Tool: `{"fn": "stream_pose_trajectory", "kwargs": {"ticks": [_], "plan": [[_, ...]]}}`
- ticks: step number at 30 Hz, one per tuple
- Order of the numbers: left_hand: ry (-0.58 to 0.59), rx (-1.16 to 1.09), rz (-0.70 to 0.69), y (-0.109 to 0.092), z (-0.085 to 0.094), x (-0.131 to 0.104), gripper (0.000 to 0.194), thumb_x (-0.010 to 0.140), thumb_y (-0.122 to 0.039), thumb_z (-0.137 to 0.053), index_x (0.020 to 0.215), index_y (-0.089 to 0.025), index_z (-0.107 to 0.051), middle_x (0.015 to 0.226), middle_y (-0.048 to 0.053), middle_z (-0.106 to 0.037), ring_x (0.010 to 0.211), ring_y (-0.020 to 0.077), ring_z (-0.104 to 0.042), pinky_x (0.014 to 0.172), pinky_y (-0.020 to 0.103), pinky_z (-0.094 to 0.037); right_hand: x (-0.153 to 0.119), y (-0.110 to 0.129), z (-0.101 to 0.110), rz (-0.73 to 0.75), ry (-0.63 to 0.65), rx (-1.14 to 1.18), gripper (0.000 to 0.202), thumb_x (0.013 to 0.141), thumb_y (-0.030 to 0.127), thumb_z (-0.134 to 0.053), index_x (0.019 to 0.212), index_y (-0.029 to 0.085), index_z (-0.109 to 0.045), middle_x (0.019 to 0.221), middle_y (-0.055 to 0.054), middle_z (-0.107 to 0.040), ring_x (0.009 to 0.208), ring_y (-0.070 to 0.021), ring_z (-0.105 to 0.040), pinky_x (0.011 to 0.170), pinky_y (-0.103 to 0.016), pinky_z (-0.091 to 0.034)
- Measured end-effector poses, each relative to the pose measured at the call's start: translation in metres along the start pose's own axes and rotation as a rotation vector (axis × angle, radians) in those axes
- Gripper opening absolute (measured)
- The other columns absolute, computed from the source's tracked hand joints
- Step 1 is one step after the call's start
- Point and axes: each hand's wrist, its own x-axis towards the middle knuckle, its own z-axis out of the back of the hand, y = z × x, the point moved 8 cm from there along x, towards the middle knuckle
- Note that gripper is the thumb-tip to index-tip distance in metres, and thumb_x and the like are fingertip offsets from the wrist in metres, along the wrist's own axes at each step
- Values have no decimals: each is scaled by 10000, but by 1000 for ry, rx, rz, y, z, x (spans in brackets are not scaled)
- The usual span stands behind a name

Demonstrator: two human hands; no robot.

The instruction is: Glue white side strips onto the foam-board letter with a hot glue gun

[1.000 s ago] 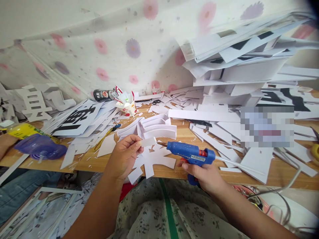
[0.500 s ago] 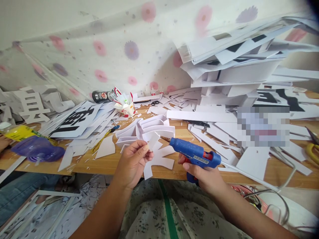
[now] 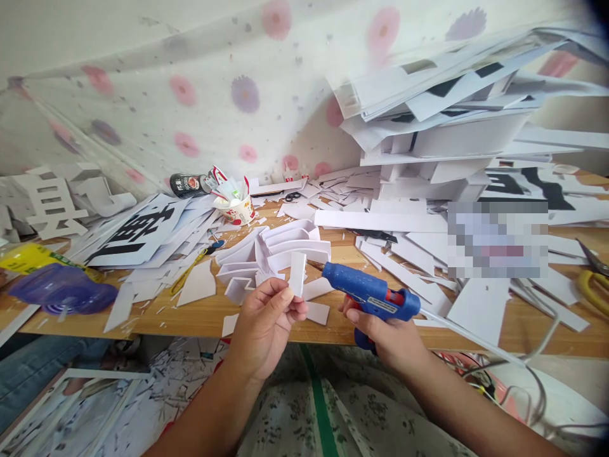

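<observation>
My left hand (image 3: 266, 324) pinches a small white foam-board strip (image 3: 297, 274) between thumb and fingers, holding it nearly upright above the table edge. My right hand (image 3: 387, 330) is wrapped round the handle of a blue hot glue gun (image 3: 368, 289). Its nozzle points left and sits close to the strip's right edge; I cannot tell whether they touch. Small bumps, perhaps glue, show along that edge. Just behind the strip stands a white raised character shape (image 3: 290, 241) with thin upright walls. Flat white pieces (image 3: 318, 313) lie beside my left hand.
White boards and offcuts (image 3: 423, 120) are piled high at the right. Yellow-handled scissors (image 3: 594, 285) lie at the right edge. A paper cup (image 3: 238, 209), a dark can (image 3: 187, 185) and a yellow cutter (image 3: 193, 270) are left of centre. A purple-and-yellow packet (image 3: 61, 289) lies far left.
The strip in my left hand has turned from slanted to nearly upright, its edge now facing the nozzle. The glue gun has barely moved. The view has shifted slightly.
</observation>
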Motion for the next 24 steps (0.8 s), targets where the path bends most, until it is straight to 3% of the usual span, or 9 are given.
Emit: {"fn": "stream_pose_trajectory", "kwargs": {"ticks": [4,10,24], "plan": [[-11,-12,7,0,2,0,300,585,-272,-895,720,-155,-653,621,4,-665,568,107,-626,552,189,-505,-2,-3,-2,11,18,30,160,719,375,-708,689,220,-684,656,-27,-667,641,-191,-609,581,-298,-510],[-15,-12,9,1,2,0,308,579,-277,-900,723,-155,-656,626,5,-670,570,105,-625,553,188,-506,-5,-4,4,27,-52,55,169,703,382,-738,724,221,-693,695,-36,-682,699,-218,-628,642,-332,-520],[-7,-64,49,4,3,0,319,571,-254,-902,702,-144,-633,640,14,-675,572,107,-623,543,186,-509,-4,4,-8,14,84,12,191,707,381,-700,644,210,-644,648,-18,-631,620,-179,-569,592,-302,-489]]}}
